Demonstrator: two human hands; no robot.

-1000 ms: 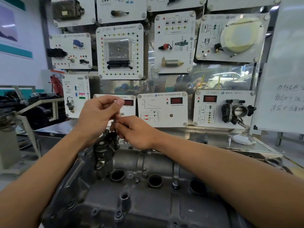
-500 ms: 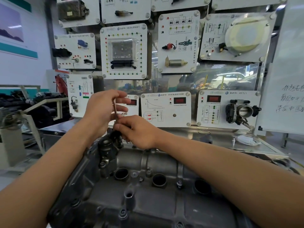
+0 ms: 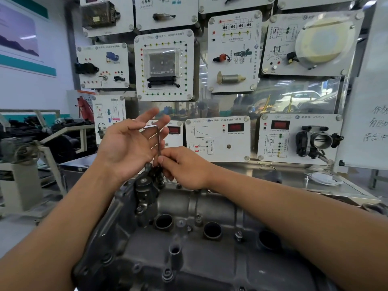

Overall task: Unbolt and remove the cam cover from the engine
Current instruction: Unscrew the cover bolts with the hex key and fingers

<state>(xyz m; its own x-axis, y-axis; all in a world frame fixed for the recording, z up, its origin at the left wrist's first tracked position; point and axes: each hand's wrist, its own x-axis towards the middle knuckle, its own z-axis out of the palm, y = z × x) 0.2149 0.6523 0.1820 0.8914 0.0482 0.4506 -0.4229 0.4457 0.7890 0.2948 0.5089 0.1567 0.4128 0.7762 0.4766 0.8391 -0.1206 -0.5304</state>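
The grey metal cam cover (image 3: 210, 259) fills the lower middle, with three round plug holes and several bolts on its top. An L-shaped hex key (image 3: 157, 139) stands upright over the cover's far left corner, its short arm at the top. My right hand (image 3: 184, 166) pinches the key's lower shaft between thumb and fingers. My left hand (image 3: 130, 148) hovers just left of the key, palm facing me with the fingers spread, and the key's short arm lies across its fingers. The bolt under the key is hidden behind a dark bracket (image 3: 147, 185).
A wall of white training panels (image 3: 163, 66) with sensors and a throttle body (image 3: 317, 141) stands behind the engine. A steel bench top (image 3: 294, 181) runs behind the cover. Other engines and frames sit at the far left (image 3: 31, 139). A whiteboard (image 3: 369, 101) stands at the right.
My left hand has let go of the key's top and spread its fingers. My right hand keeps its pinch on the lower shaft. The camera has tilted slightly.
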